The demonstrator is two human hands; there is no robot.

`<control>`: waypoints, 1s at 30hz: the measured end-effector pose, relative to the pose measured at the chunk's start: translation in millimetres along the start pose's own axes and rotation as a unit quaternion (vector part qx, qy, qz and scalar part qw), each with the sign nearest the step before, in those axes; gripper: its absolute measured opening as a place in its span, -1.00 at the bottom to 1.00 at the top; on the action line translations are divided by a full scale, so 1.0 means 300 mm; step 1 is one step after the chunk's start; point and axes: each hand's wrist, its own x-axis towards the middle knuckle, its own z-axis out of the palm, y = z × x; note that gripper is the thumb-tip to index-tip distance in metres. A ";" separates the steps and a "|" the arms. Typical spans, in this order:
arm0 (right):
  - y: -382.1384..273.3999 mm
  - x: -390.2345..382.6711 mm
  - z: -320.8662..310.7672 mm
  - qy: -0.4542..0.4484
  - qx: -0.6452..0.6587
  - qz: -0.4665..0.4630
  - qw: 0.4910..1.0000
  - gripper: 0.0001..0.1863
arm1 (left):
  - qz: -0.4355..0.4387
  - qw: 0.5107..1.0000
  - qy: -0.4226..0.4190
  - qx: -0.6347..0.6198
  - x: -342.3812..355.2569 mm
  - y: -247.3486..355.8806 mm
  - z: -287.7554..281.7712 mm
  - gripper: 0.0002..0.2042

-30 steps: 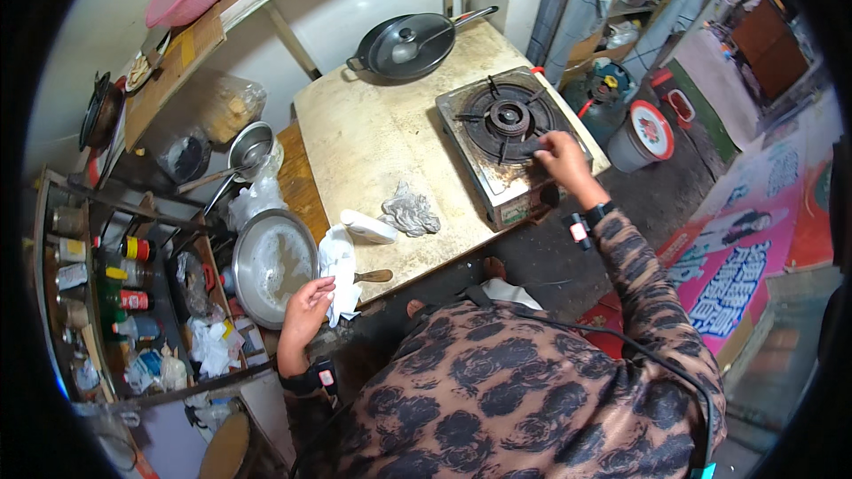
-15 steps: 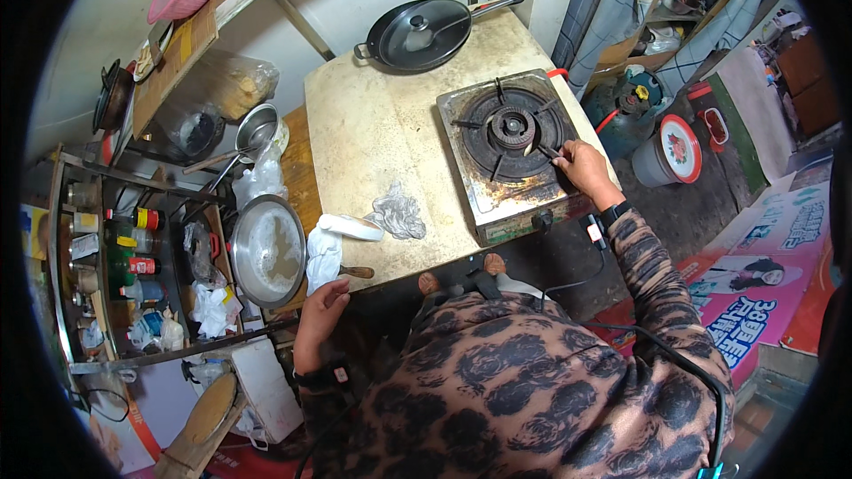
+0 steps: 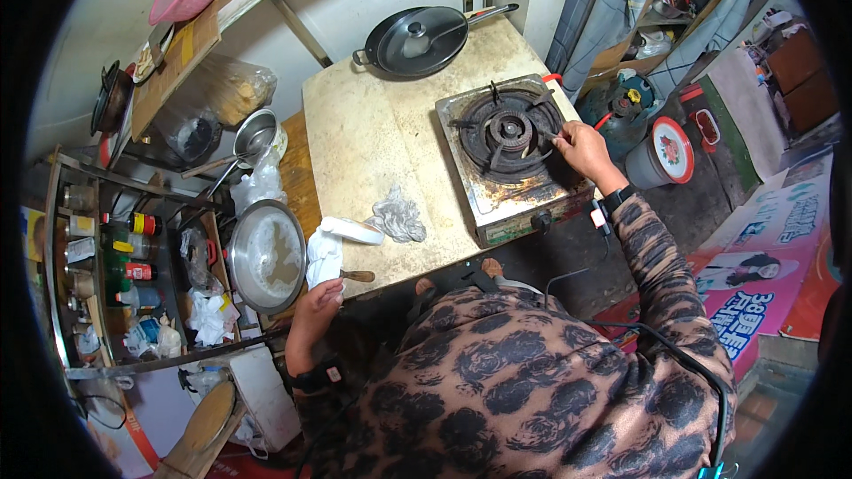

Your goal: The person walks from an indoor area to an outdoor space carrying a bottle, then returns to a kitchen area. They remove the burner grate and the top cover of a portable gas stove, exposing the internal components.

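On the table's right side stands a single-burner gas stove, its top browned and stained. A dark pan support with several prongs rests around the burner head. My right hand pinches one prong at the support's right edge. At the table's front left corner, my left hand hangs with its fingers curled together, and nothing shows in it. Just beyond its fingertips are a white cloth and a brown wooden handle. A white roll-like item and a crumpled grey rag lie beside them.
A lidded black wok sits at the table's back. Left of the table are a metal basin, a saucepan and a bottle rack. Right of the stove stand a gas cylinder and a lidded bucket.
The pan support has turned around the burner, its prongs now at different angles, with my right hand still on it. My left hand has shifted slightly left.
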 end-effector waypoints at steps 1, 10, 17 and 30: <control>-0.007 0.017 -0.014 -0.001 0.004 0.011 1.000 -0.76 | -0.001 1.000 0.000 0.004 -0.003 -0.005 -0.009 -0.65; -0.030 0.210 -0.104 -0.062 0.208 0.149 0.965 -0.72 | -0.007 0.997 -0.051 -0.051 -0.009 -0.111 -0.050 -0.62; 0.022 -0.025 -0.383 0.044 0.376 0.319 0.869 -0.76 | -0.001 0.981 -0.196 -0.014 0.104 -0.181 -0.076 -0.59; 0.385 -1.122 -0.149 0.136 0.243 0.631 0.724 -0.74 | 0.001 0.900 -0.408 0.153 0.321 -0.132 0.175 -0.56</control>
